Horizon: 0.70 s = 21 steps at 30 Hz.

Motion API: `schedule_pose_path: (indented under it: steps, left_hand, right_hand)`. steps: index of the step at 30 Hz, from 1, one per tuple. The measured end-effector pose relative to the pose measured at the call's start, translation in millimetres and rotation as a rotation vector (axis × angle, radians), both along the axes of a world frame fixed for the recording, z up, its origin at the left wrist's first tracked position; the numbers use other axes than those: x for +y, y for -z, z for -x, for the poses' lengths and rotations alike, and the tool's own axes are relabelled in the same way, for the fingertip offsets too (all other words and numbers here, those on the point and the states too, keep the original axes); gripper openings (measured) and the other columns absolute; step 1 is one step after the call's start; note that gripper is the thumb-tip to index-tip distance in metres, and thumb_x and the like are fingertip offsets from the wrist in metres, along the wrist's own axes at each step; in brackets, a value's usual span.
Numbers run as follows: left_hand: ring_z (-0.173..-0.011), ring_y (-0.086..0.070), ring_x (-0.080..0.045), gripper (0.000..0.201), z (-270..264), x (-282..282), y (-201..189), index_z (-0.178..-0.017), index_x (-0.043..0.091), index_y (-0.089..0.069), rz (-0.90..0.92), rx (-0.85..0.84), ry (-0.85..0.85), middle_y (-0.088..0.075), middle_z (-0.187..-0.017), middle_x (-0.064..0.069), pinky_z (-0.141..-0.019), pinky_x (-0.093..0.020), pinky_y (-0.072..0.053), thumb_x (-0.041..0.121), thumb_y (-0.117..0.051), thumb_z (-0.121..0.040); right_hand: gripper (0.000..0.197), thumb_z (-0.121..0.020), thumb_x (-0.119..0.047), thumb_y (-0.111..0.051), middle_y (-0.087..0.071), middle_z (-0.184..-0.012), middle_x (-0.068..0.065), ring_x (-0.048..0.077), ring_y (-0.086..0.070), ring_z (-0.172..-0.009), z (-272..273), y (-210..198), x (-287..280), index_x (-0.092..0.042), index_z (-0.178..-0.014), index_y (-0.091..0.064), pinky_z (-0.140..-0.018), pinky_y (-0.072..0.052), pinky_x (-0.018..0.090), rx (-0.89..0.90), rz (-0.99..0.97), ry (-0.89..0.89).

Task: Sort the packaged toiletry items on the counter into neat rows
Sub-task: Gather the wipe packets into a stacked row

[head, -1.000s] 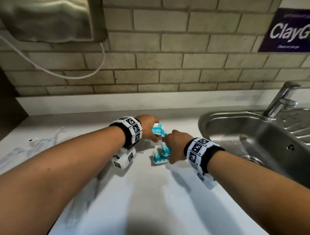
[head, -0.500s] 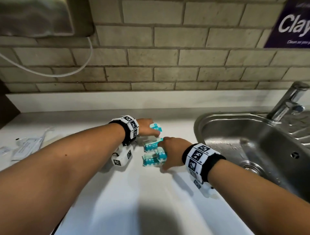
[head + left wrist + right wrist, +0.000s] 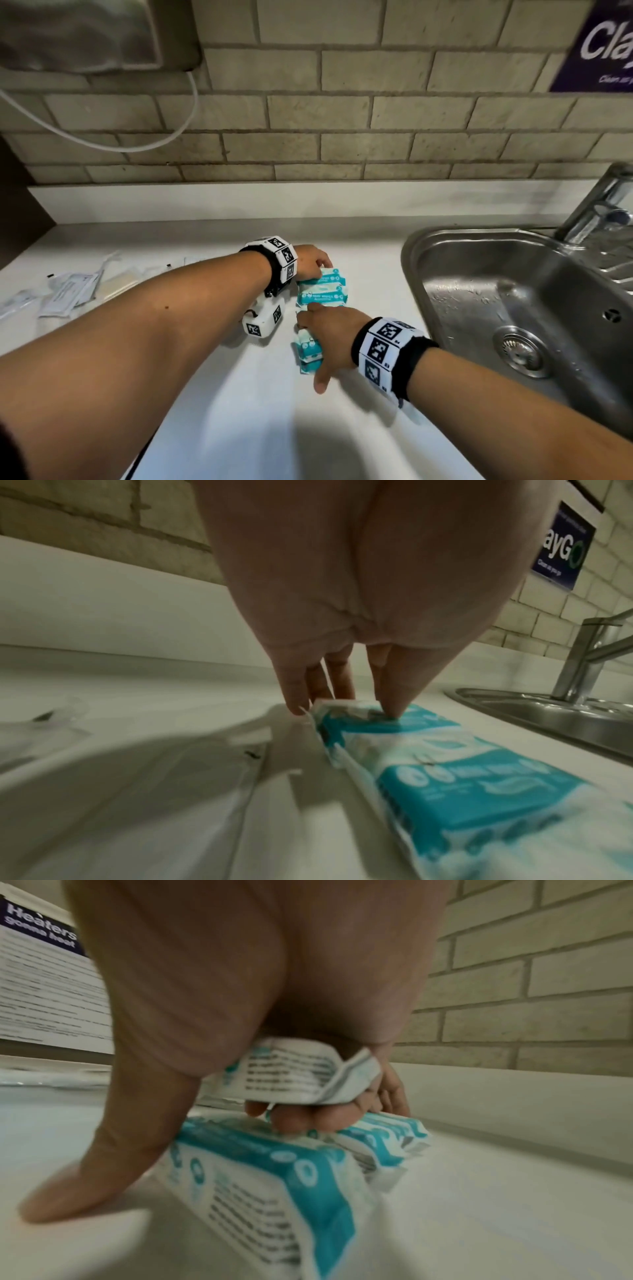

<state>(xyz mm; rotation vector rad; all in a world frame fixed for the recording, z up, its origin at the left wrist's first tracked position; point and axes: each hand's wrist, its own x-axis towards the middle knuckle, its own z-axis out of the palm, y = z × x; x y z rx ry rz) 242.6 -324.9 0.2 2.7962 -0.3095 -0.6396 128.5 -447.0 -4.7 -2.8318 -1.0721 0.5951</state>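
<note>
On the white counter, just left of the sink, the little teal and white packets are lying in a line that is running away from the person toward the brick wall. The left hand is reaching to the far packet. In the left wrist view its fingers are pointing straight down, with one fingertip pressing on top of that packet and the others touching its end. It is not wrapping around anything.

The right hand is working at the near end of the line. Its fingers are curling around a crumpled packet and holding it up against the palm, while the thumb is stretching out flat on the counter beside the near packet.

These packets are looking soft, thin and very light. The wrapper is looking shiny, so it is probably slippery and easy to slide. They are bending when squeezed, so a gentle pinch on the short ends, or a flat push on top, is likely the best way to move one. Squeezing hard is likely to crumple them more.

Each packet is teal on the front with white edges and tiny round pictures. The back is white with small black writing. Clear, pale packets are lying well apart on the left.
</note>
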Motion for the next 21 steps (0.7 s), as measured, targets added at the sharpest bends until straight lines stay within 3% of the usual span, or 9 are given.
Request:
schedule_pose_path:
  steps: [3,7,10,12,13,16,18,21]
  left_hand:
    - [-0.123,-0.053,-0.021,0.049,7,9,-3,-0.144,0.019,-0.043,0.026,0.021,0.017,-0.051,-0.143,-0.005,-0.097,-0.022,-0.038,0.014,-0.047,-0.096]
    - [-0.139,-0.036,-0.02,0.056,24,22,-10,-0.15,0.021,-0.03,0.073,-0.025,0.01,-0.033,-0.155,-0.004,-0.108,-0.024,-0.027,0.018,-0.049,-0.097]
    - [-0.134,-0.043,-0.019,0.064,42,30,-17,-0.148,0.022,-0.034,0.098,-0.103,0.045,-0.041,-0.15,-0.004,-0.108,-0.027,-0.033,0.028,-0.061,-0.09]
    - [-0.129,-0.047,-0.02,0.079,54,32,-17,-0.146,0.024,-0.037,0.13,-0.113,0.127,-0.047,-0.144,-0.003,-0.106,-0.029,-0.038,0.046,-0.071,-0.078]
    - [-0.135,-0.04,-0.023,0.087,60,32,-13,-0.145,0.027,-0.036,0.106,-0.101,0.192,-0.043,-0.146,-0.003,-0.11,-0.032,-0.035,0.059,-0.072,-0.072]
    - [-0.15,0.002,-0.025,0.106,66,28,10,-0.147,0.041,-0.024,-0.08,-0.094,0.33,-0.009,-0.162,-0.002,-0.121,-0.046,-0.008,0.089,-0.054,-0.056]
    - [-0.149,0.014,-0.028,0.103,69,21,20,-0.146,0.044,-0.023,-0.143,-0.07,0.381,0.001,-0.163,-0.002,-0.121,-0.051,0.001,0.091,-0.047,-0.057]
    - [-0.148,0.016,-0.028,0.083,71,17,27,-0.147,0.045,-0.023,-0.186,-0.022,0.41,0.0,-0.163,0.003,-0.119,-0.048,0.012,0.079,-0.049,-0.075]
  right_hand:
    - [0.089,-0.055,-0.046,-0.088,-0.055,-0.123,0.001,0.025,-0.058,-0.107,-4,1,-3,-0.019,-0.128,-0.046,-0.089,-0.049,0.033,0.003,-0.069,0.05]
    - [0.099,-0.052,-0.056,-0.086,-0.055,-0.129,-0.002,0.021,-0.055,-0.113,-10,-12,-16,-0.021,-0.133,-0.042,-0.094,-0.047,0.031,0.056,-0.227,0.195]
    - [0.066,-0.066,-0.044,-0.082,-0.059,-0.095,-0.007,0.017,-0.06,-0.083,-15,-27,-33,-0.02,-0.108,-0.038,-0.066,-0.046,0.024,0.065,-0.332,0.243]
    - [0.053,-0.075,-0.031,-0.076,-0.052,-0.077,-0.007,0.012,-0.052,-0.064,-18,-36,-43,-0.018,-0.098,-0.03,-0.052,-0.038,0.022,0.046,-0.357,0.264]
    - [0.051,-0.077,-0.028,-0.074,-0.048,-0.074,-0.007,0.01,-0.046,-0.06,-18,-40,-47,-0.016,-0.097,-0.029,-0.05,-0.034,0.023,0.034,-0.356,0.283]
    - [0.046,-0.077,-0.024,-0.073,-0.044,-0.073,-0.005,0.013,-0.042,-0.061,-17,-48,-51,-0.013,-0.097,-0.032,-0.05,-0.031,0.025,0.017,-0.333,0.319]
    - [0.045,-0.076,-0.024,-0.074,-0.045,-0.074,-0.007,0.011,-0.044,-0.063,-13,-50,-49,-0.014,-0.097,-0.036,-0.05,-0.031,0.024,0.016,-0.298,0.296]
    - [0.045,-0.073,-0.026,-0.076,-0.047,-0.076,-0.009,0.011,-0.046,-0.065,-7,-48,-44,-0.016,-0.097,-0.04,-0.05,-0.032,0.022,0.008,-0.249,0.222]
